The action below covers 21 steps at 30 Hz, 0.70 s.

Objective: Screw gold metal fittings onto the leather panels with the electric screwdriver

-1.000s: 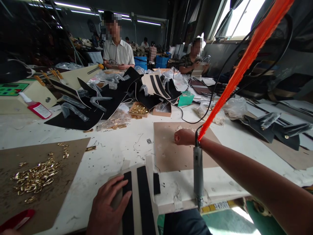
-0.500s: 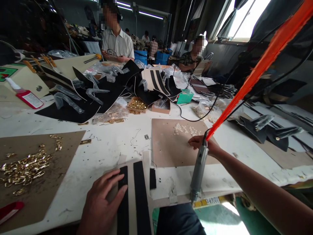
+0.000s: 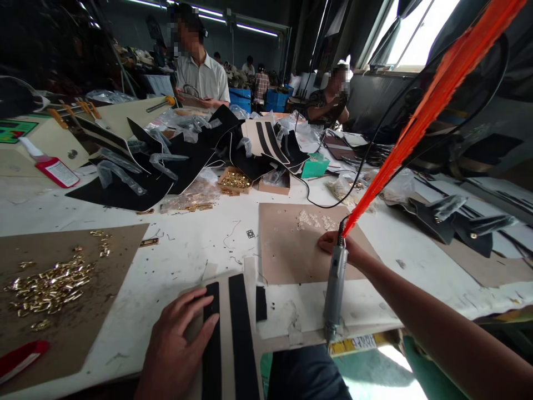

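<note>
At the front edge of the table lies a beige panel (image 3: pixel 225 333) with two black stripes. My left hand (image 3: pixel 179 339) rests on its left side, thumb and fingertips apart on the left stripe. Farther off, my right hand (image 3: pixel 333 243) touches the brown board (image 3: pixel 291 244), fingers drawn together and curled; anything between them is hidden. Small whitish pieces (image 3: pixel 308 220) lie scattered just beyond that hand. A grey electric screwdriver (image 3: pixel 335 289) hangs from a red cord (image 3: pixel 420 122) in front of my right wrist, and neither hand holds it.
Gold metal fittings (image 3: pixel 54 286) lie heaped on a left-hand board. A red glue bottle (image 3: pixel 56 169) leans on a beige machine (image 3: pixel 25 150). Black panels (image 3: pixel 125 186) and a box of gold pieces (image 3: pixel 236 179) stand at the back. Two co-workers (image 3: pixel 204 78) sit across the table.
My right hand has shifted slightly left and its fingers have drawn closer together. My left hand stays on the panel. The hanging screwdriver has swung a little left.
</note>
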Motion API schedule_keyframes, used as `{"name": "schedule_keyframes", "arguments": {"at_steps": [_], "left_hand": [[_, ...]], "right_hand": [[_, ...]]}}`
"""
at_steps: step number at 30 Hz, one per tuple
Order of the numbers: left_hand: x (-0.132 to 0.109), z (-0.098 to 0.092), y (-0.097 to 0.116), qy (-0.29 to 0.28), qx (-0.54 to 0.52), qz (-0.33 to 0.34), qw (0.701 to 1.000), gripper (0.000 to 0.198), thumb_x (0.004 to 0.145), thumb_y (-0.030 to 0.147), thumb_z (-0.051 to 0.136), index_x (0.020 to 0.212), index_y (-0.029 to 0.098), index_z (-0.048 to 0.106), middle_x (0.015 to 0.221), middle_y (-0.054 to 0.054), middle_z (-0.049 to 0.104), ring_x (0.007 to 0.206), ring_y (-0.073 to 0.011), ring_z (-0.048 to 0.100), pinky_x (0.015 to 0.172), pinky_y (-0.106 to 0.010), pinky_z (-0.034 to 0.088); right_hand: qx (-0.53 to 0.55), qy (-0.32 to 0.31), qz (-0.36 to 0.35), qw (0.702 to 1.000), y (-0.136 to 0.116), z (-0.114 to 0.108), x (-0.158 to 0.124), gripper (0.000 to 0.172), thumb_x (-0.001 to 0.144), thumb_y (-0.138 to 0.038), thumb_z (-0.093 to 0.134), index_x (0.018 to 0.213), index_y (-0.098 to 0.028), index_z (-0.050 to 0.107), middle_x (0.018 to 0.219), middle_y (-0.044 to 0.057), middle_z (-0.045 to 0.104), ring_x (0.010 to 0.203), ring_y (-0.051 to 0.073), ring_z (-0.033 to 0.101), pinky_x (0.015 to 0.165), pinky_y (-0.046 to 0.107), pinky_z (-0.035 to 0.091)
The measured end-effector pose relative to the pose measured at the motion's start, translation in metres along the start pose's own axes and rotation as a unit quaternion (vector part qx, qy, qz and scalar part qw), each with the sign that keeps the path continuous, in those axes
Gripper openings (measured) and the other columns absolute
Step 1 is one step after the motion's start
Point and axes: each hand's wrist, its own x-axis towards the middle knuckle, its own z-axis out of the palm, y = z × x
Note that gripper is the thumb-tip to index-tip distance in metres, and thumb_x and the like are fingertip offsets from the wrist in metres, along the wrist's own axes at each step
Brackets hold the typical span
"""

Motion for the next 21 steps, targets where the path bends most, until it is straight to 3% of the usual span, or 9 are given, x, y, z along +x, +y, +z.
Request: {"name": "schedule_keyframes", "arguments": {"at_steps": [8, 13, 17, 21], "left_hand": [[0.002, -0.003, 0.006, 0.015, 0.001, 0.014, 1.0, 0.029, 0.097, 0.053, 0.065, 0.114, 0.032, 0.075, 0.128, -0.004, 0.074, 0.117, -0.0312, 0.07, 0.1, -0.053, 0.059], [0.003, -0.001, 0.005, 0.022, -0.01, 0.018, 1.0, 0.028, 0.096, 0.052, 0.066, 0.114, 0.032, 0.076, 0.127, -0.004, 0.074, 0.117, -0.0312, 0.071, 0.1, -0.053, 0.06], [0.003, 0.0, 0.004, 0.022, -0.023, 0.006, 0.999, 0.027, 0.094, 0.05, 0.069, 0.113, 0.033, 0.076, 0.127, -0.004, 0.075, 0.117, -0.0324, 0.07, 0.1, -0.056, 0.059], [0.001, -0.006, 0.016, 0.014, -0.037, -0.028, 0.999, 0.023, 0.092, 0.041, 0.071, 0.111, 0.032, 0.077, 0.127, -0.004, 0.075, 0.118, -0.0324, 0.07, 0.103, -0.058, 0.057]], "right_hand": [[-0.181, 0.076, 0.012, 0.98, -0.021, 0.007, -0.014, 0.023, 0.094, -0.04, 0.057, 0.089, -0.021, 0.07, 0.086, 0.007, 0.068, 0.075, 0.023, 0.059, 0.065, 0.033, 0.04], [-0.257, 0.033, -0.042, 0.965, -0.035, 0.0, -0.019, 0.033, 0.101, -0.041, 0.048, 0.088, -0.023, 0.072, 0.093, 0.01, 0.069, 0.082, 0.025, 0.062, 0.068, 0.034, 0.041], [-0.259, -0.017, -0.087, 0.962, -0.031, -0.015, -0.011, 0.026, 0.099, -0.035, 0.055, 0.094, -0.023, 0.077, 0.095, 0.008, 0.074, 0.087, 0.023, 0.066, 0.076, 0.034, 0.047], [-0.223, -0.036, -0.127, 0.966, -0.029, -0.019, -0.001, 0.018, 0.089, -0.026, 0.063, 0.078, -0.02, 0.076, 0.08, 0.006, 0.073, 0.075, 0.018, 0.065, 0.073, 0.03, 0.045]]}}
